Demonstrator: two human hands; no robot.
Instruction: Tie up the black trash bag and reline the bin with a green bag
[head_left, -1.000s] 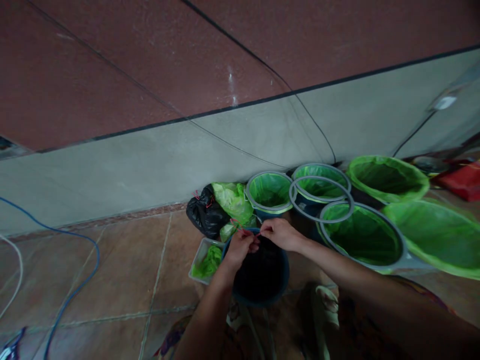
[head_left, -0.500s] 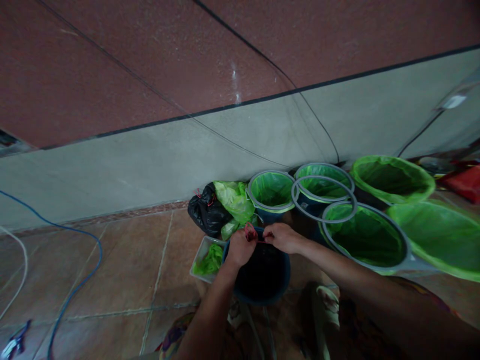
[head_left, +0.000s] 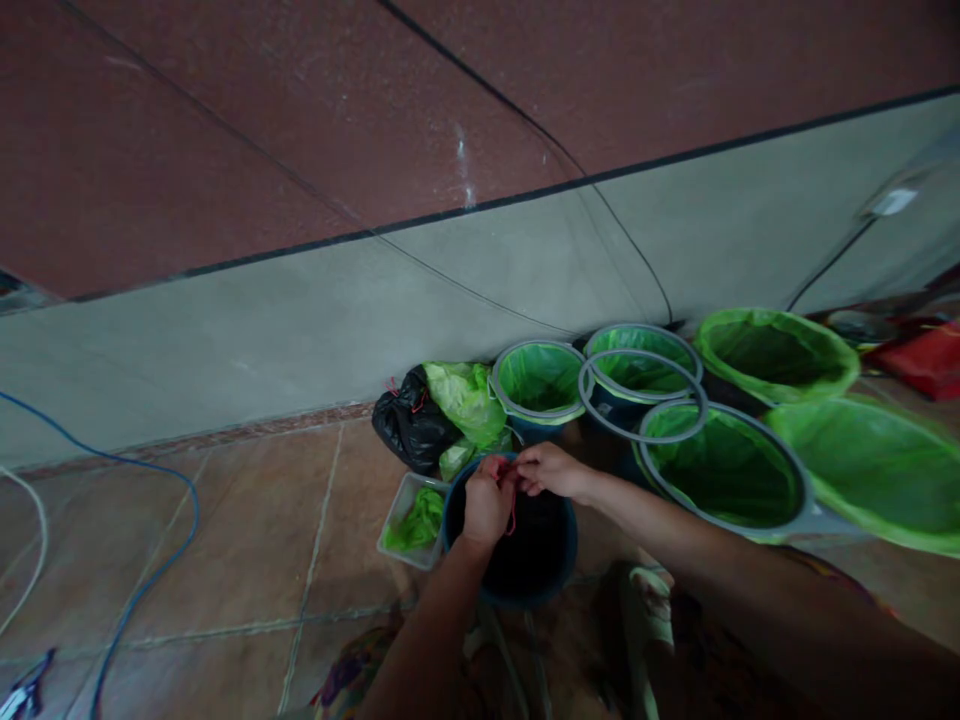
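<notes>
Between my feet stands a dark blue bin with a dark interior, where a black bag seems to sit; its detail is lost in shadow. Over the bin's far rim, my left hand is closed on a thin red drawstring, a loop of which dangles below the fingers. My right hand pinches at the same red string, its fingertips meeting those of the left. Just left of the bin, a white tray holds crumpled green plastic bags.
A tied black bag and a light green bag lie against the wall. To the right stand several green-lined bins, with a loose grey ring resting across two. A blue cable crosses the tiled floor at left.
My right hand has moved left to meet the left hand at the red drawstring. A string loop now hangs below my fingers. The view has shifted slightly.
</notes>
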